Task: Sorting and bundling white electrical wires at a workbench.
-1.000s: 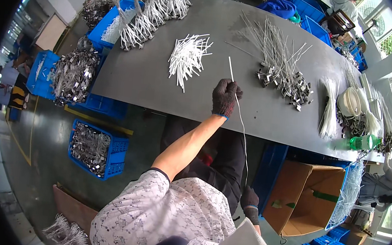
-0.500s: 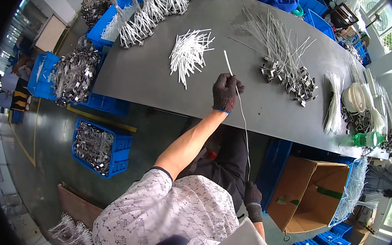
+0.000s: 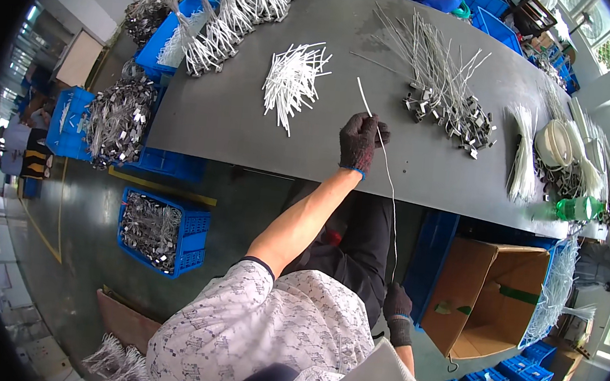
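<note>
My left hand [image 3: 358, 143], in a dark knit glove, is pinched above the table's near edge. A short white tube [image 3: 363, 96] sticks up from its fingers. From the same fingers a thin white wire [image 3: 393, 198] runs down past the table edge to my right hand [image 3: 397, 311]. That hand, gloved alike, is low beside my leg and closed around the wire's lower part; its fingertips are partly hidden. A heap of white tubes [image 3: 292, 84] lies on the table left of my left hand. To the right lies a bundle of wires with dark clips [image 3: 450, 109].
Bundled white-ended wires [image 3: 237, 10] fill the grey table's [image 3: 231, 122] far left. Bundled white strands [image 3: 523, 155], a tape roll [image 3: 554, 145] and a green bottle [image 3: 577, 208] are at right. A cardboard box [image 3: 480, 300] stands below; a blue crate [image 3: 163, 232] of parts sits on the floor.
My left hand has shifted slightly right with the tube, which leans a little more. My right hand has moved slightly, and the wire still runs between both hands. The view has turned a little.
</note>
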`<state>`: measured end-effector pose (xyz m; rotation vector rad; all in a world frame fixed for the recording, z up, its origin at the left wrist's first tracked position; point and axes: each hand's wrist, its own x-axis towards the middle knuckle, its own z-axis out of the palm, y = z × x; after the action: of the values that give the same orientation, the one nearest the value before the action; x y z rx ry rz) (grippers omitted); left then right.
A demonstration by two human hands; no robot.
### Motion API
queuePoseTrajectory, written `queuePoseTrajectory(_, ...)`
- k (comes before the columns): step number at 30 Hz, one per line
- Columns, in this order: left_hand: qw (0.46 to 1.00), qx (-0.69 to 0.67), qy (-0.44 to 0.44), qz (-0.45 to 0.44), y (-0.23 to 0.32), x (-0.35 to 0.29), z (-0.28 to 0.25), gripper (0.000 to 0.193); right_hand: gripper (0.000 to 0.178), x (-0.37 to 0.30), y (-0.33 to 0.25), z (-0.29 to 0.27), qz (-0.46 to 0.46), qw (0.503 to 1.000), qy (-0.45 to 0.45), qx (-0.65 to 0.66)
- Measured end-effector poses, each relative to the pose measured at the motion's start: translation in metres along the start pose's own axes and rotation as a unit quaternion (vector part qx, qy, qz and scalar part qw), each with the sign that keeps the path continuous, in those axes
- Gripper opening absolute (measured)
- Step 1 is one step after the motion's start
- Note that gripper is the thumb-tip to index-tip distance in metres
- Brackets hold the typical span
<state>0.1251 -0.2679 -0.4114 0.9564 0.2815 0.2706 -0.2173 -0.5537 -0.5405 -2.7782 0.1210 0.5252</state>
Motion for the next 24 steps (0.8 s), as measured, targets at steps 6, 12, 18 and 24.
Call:
queuePoseTrajectory(6, 0.993, 0.062, -0.099, -0.033, -0.009, -0.011, -0.003, 0.014, 0.019, 0.012, -0.009, 0.0, 0.007, 1.0, -0.023, 0.0)
queuePoseTrajectory(12, 0.901, 0.317, -0.29, -0.06, -0.044, -0.062, -0.013, 0.02, 0.018, 0.045, -0.023, -0.013, -0.073, 0.996, 0.038, 0.041)
queuePoseTrajectory(18, 0.895, 0.35, -0.273, -0.039, -0.04, -0.068, -0.006, 0.024, 0.03, 0.086, -0.088, -0.089, -0.138, 0.925, 0.123, 0.33)
queuePoseTrajectory(24, 0.926, 0.272, -0.256, -0.061, -0.051, -0.107, -0.013, 0.025, 0.04, 0.179, -0.169, -0.135, 0.007, 0.756, 0.159, 0.635)
